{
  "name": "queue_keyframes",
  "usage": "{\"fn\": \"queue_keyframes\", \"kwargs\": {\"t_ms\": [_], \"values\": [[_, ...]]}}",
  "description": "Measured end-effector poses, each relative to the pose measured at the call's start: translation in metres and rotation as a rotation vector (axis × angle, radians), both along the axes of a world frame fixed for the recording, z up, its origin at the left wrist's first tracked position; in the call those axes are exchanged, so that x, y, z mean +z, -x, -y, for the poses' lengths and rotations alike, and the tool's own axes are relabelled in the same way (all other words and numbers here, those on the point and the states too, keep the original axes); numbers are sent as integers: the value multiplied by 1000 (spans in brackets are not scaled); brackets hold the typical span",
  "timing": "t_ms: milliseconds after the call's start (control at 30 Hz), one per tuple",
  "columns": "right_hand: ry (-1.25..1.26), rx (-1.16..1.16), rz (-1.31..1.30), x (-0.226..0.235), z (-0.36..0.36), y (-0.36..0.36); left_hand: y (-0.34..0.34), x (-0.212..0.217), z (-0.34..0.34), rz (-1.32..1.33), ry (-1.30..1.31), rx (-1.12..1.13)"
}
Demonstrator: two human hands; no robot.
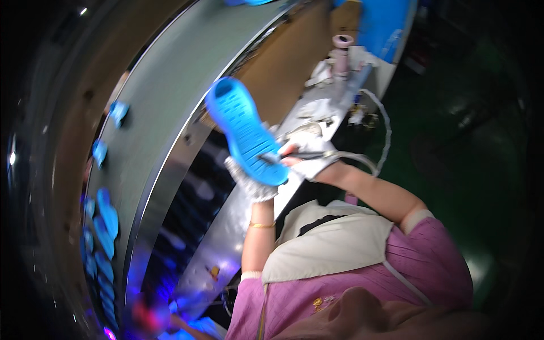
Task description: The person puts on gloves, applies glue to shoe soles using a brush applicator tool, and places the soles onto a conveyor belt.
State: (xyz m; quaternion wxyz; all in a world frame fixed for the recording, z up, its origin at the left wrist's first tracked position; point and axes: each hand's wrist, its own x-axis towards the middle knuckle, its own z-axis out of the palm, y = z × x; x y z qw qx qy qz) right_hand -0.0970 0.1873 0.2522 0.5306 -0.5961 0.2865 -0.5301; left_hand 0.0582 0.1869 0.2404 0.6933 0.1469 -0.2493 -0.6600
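A blue shoe sole [249,133] is tilted in front of me, its slotted, ribbed face showing. My left hand [249,182], in a white knit glove, grips the sole's near end from beneath, its fingers partly hidden behind it. In my right hand [311,165], also gloved but with bare fingertips, is a slim dark pen-shaped tool [306,154]. The tool's pale tip lies over the ribbed part of the sole; whether it touches cannot be told. From the tool's back end a pale hose [360,156] curves away to the right.
A grey-green conveyor belt [153,107] runs along the left, with several blue soles [107,218] on it. The metal bench [226,226] carries crumpled white cloths [317,109] and a pink bottle [341,59]. Cardboard [283,56] stands behind. Another person's arm [184,327] shows at lower left.
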Motion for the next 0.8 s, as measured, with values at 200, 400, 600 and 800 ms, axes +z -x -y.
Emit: {"fn": "queue_keyframes", "kwargs": {"t_ms": [200,400,600,800], "values": [[224,-15,-126,1,-21,-13,2,6,2,-131,66,-74],[-127,92,54,-4,-5,1,12,12,0,-110,74,-70],[-51,6,-160,-6,-7,2,6,10,-3,-137,101,-185],[-62,94,-167,-6,-13,-4,4,11,-1,-70,81,-61]]}}
